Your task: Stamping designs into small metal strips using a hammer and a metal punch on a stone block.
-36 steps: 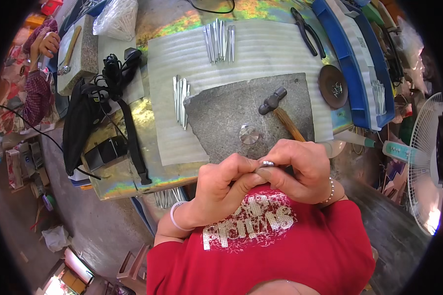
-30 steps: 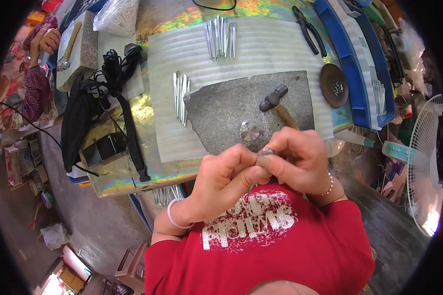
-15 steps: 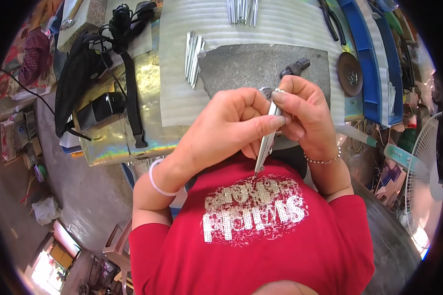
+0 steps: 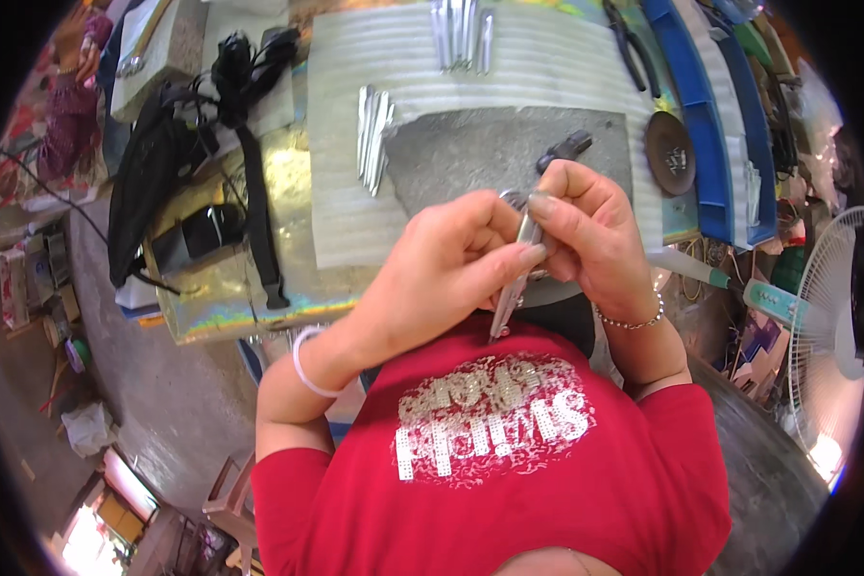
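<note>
Above my red shirt, a slim silver metal tool (image 4: 511, 302) points down at a slant, with a curved loop at its upper end. My left hand (image 4: 442, 259) pinches its shaft between thumb and fingers. At the loop end, the thumb and fingers of my right hand (image 4: 595, 226) are pressed together on it; the exact grip is partly hidden. Beyond my hands lies a grey stone slab (image 4: 480, 144), with a small black object (image 4: 564, 150) on it near my right fingers. Silver metal strips (image 4: 374, 139) lie left of the slab.
More strips (image 4: 461, 38) lie farther back on white foam sheeting (image 4: 341, 226). At right are pliers (image 4: 632, 48), a brown dish (image 4: 659, 168) of small metal pieces, a blue tray (image 4: 706, 125) and a fan (image 4: 826, 298). A black bag (image 4: 154, 182) lies left. Another person's hand (image 4: 65, 38) shows far left.
The table has shifted slightly down in the view. Both my hands keep their hold, and the tool has turned a little. At far upper left, the other person's hand has come into sight.
</note>
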The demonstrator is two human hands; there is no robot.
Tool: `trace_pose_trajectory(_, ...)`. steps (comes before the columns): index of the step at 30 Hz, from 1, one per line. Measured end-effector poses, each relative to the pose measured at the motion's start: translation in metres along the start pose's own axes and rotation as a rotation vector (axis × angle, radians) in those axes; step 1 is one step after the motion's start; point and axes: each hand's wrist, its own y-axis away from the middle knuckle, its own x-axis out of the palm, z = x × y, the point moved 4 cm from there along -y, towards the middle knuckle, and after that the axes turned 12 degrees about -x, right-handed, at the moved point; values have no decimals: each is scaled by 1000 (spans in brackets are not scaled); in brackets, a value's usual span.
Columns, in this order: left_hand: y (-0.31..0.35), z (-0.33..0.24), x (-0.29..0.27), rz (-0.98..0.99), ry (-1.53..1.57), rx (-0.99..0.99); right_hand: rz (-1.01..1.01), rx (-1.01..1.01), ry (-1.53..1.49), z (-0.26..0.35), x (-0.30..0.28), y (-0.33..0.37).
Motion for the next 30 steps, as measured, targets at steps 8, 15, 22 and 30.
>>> trace_pose_trajectory(8, 34, -4, -1, -619, -483, 649, -83, -410, 886, 101, -107, -87)
trace_pose_trajectory(15, 12, 17, 0, -668, -638, 581, -70, -424, 1525, 35, -193, -175)
trace_pose_trajectory(22, 7, 15, -14, -575, -520, 328, 54, -469, 1214, 65, -80, -33)
trace_pose_trajectory(30, -20, 16, -2, -418, -15, 258, 68, -390, 1721, 14, -51, 28)
